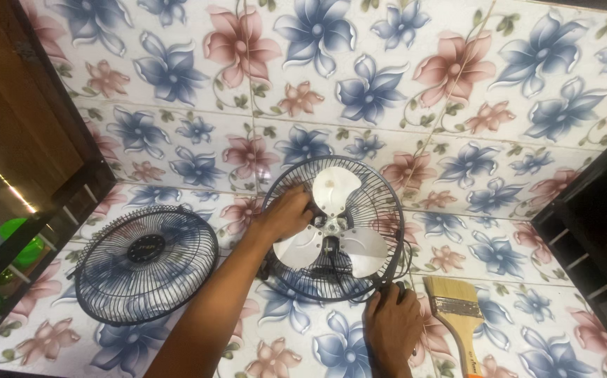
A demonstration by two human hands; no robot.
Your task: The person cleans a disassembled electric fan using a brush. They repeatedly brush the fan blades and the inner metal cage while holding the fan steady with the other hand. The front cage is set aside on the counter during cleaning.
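I see the fan standing on the flowered tile floor, its front grille off and its three pale blades bare inside the dark rear cage; my left hand reaches in from the left side and rests with its fingers curled on the blades near the hub, touching the upper left part of the cage; whether it grips a blade or only presses on it, I cannot tell; my right hand sits at the lower right rim of the cage, fingers closed around something small and dark at the base of the fan, though what exactly it clasps is hidden under the hand; the loose front grille lies flat on the floor just to the left of the fan, well clear of both hands; a paintbrush with a wooden handle and pale bristles lies on the floor just right of my right hand, handle pointing toward me; the same flowered tiles run up the wall behind the fan; dark wooden frames stand at the far left and far right edges.
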